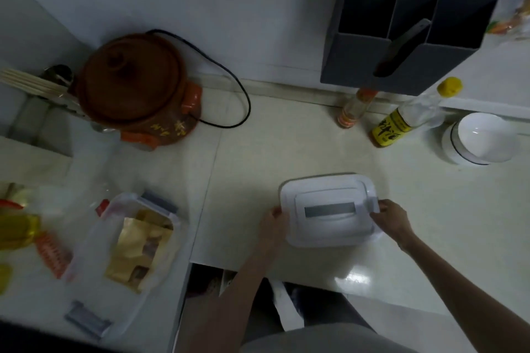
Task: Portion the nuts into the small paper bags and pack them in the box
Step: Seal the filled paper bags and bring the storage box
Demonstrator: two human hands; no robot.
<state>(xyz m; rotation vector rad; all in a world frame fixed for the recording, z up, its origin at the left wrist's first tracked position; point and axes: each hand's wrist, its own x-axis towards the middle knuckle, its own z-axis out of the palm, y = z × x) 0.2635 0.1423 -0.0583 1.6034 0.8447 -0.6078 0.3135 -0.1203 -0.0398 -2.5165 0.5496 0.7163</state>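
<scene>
Yellow-labelled bottle (393, 127) (script unreadable)

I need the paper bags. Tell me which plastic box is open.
The clear box at the left, holding paper bags, is open. The white box between both hands has its lid on.

Both bare forearms reach forward from the near edge, converging toward the middle. The left arm runs up from the near centre, angled slightly right, with the left hand (274, 222) turned thumb-side up and its fingers curled in at the far end, gripping something at its right side. The right arm comes in from the near right corner on a long diagonal toward the far left. The right hand (391, 218) is bent at the wrist, knuckles up, fingers curled and pinching at its left side. The hands sit level, well apart.
</scene>
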